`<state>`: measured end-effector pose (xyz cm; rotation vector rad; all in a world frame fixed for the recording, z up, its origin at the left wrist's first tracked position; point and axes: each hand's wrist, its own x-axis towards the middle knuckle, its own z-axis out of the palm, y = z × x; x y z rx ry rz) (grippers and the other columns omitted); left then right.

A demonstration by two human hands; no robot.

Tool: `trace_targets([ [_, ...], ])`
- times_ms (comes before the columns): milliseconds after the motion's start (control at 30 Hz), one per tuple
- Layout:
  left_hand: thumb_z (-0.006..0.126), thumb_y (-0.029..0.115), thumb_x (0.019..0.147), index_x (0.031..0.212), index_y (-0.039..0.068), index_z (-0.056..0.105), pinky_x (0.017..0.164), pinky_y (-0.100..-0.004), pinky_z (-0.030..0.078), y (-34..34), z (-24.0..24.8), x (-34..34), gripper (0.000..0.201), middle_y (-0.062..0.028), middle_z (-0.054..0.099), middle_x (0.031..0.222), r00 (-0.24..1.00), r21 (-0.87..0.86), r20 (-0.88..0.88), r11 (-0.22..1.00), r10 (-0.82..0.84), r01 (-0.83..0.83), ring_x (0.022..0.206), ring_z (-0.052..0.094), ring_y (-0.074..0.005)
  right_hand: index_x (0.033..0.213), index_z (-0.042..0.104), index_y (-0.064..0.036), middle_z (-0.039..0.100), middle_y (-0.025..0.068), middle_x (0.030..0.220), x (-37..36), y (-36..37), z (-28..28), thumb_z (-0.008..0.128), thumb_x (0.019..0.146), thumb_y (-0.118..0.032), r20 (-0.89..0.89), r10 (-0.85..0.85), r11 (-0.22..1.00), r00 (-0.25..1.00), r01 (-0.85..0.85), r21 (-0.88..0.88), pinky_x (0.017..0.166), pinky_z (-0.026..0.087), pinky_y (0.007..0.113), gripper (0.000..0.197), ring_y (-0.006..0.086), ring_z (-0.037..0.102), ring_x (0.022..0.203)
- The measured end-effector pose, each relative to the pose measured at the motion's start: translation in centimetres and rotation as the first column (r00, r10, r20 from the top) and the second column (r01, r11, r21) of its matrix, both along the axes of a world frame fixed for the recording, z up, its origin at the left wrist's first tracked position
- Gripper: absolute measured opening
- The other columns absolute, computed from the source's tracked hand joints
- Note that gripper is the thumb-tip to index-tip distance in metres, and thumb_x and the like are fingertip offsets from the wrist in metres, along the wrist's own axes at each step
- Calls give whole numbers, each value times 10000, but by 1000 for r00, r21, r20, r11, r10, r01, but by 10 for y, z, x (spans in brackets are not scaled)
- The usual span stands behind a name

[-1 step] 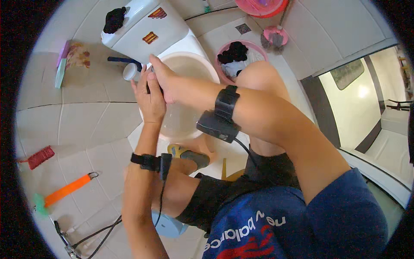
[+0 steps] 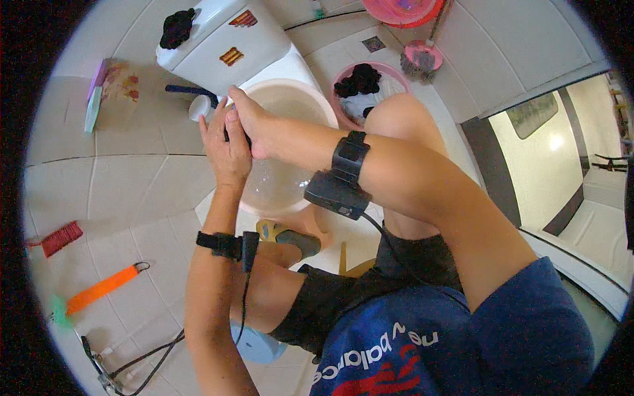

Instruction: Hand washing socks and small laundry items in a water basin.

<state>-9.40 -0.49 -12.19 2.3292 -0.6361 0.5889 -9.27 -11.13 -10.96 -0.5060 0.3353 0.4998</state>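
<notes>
My left hand (image 2: 226,153) and my right hand (image 2: 253,123) are pressed together above the left side of a pale basin (image 2: 326,109) of cloudy water. Between the palms shows a small black thing (image 2: 248,140) that looks like cloth; most of it is hidden by my fingers. The right hand lies across the left one, its fingers closed over the thing. My left fingers reach up along the far side, partly apart. Beyond the basin, a pink tub (image 2: 339,113) holds black cloth (image 2: 358,80) and white cloth (image 2: 389,86).
Behind the basin stands a white toilet (image 2: 264,41) with black cloth (image 2: 177,30) on its tank. A white cup (image 2: 200,108) is by the wall. A red brush (image 2: 63,239) and an orange strap (image 2: 102,290) hang at left. A blue stool (image 2: 259,344) is beneath me.
My left forearm has shifted very slightly to the left. Both hands stay pressed together around the black cloth above the basin.
</notes>
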Motion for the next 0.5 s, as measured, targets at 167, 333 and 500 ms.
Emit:
trace_targets([
  [167, 474, 443, 1037, 1061, -57, 691, 805, -366, 489, 0, -2, 10, 546, -164, 706, 958, 889, -241, -457, 959, 23, -149, 864, 636, -258, 1389, 464, -103, 565, 195, 1289, 1, 13, -9, 250, 992, -646, 17, 106, 986, 994, -102, -134, 932, 471, 521, 705, 303, 569, 1146],
  [333, 554, 360, 1020, 885, -33, 653, 642, -367, 470, -12, -3, 9, 427, -53, 619, 770, 771, -626, -622, 678, -136, -385, 712, 585, -184, 1301, 540, 59, 594, 287, 1273, 5, 29, -32, 190, 1013, -635, 129, 117, 926, 985, -61, -373, 1048, 420, 503, 829, 397, 574, 1190],
  [500, 565, 332, 1011, 1040, -22, 603, 673, -381, 512, 3, -13, 22, 357, -108, 645, 874, 657, -680, -713, 472, -244, -562, 741, 611, -214, 1206, 611, 85, 625, 333, 1179, 13, 32, -50, 123, 995, -668, 161, 377, 545, 912, -78, -835, 1025, 457, 468, 922, 431, 631, 1100],
])
